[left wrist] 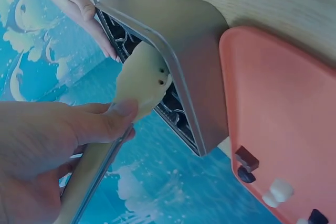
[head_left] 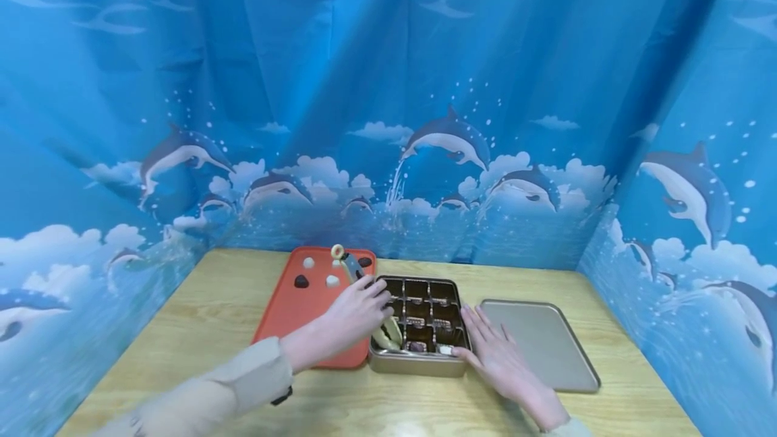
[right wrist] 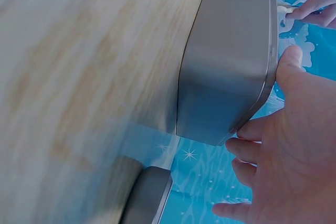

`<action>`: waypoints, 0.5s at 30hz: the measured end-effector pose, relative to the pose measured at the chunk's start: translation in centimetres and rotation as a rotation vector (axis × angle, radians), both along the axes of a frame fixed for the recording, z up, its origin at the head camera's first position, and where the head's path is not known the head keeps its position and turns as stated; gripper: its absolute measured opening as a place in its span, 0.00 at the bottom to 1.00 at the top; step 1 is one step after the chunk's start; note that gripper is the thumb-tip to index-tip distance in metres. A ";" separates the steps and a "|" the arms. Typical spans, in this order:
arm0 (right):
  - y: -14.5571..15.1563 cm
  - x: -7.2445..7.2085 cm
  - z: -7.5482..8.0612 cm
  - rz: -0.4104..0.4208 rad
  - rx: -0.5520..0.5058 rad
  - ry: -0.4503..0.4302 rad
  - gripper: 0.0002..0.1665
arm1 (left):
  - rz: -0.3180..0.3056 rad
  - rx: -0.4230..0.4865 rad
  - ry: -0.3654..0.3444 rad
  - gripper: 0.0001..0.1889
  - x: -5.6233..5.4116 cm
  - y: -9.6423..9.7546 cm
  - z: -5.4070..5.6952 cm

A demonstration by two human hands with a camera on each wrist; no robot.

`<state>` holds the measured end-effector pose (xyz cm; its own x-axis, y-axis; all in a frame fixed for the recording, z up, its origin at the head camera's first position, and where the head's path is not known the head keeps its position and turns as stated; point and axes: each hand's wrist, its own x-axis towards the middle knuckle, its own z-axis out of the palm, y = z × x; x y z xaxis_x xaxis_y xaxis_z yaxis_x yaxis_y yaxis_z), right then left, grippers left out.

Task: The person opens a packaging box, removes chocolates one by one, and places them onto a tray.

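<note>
My left hand (head_left: 358,309) grips a pair of tongs (left wrist: 84,182) with broad cream tips and a ring at the upper end. The tips (left wrist: 142,74) reach down into the front left of a metal tin (head_left: 419,364), whose dark insert is split into small compartments. In the tin's front row lie a dark chocolate (head_left: 417,346) and a white one (head_left: 446,350). Whatever is between the tips is hidden. My right hand (head_left: 500,359) rests with extended fingers along the tin's right side, its thumb at the front right corner of the rim.
Left of the tin lies a red tray (head_left: 285,319) with several dark and white chocolates (head_left: 332,280) at its far end. A flat metal lid (head_left: 546,342) lies to the right on the wooden table (head_left: 212,302). A blue dolphin-print curtain (head_left: 388,86) surrounds the table's back and sides.
</note>
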<state>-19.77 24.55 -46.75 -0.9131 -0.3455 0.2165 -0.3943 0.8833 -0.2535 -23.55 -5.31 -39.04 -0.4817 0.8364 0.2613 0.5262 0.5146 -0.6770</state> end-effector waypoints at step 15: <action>0.0 -0.2 -0.1 -0.004 0.011 -0.013 0.46 | 0.057 0.329 -0.195 0.27 0.4 -5.2 1.0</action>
<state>-20.00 24.60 -46.82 -0.9171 -0.3441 0.2012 -0.3876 0.8876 -0.2489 -23.11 -10.53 -38.06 -0.5920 0.6936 0.4104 0.5931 0.7197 -0.3608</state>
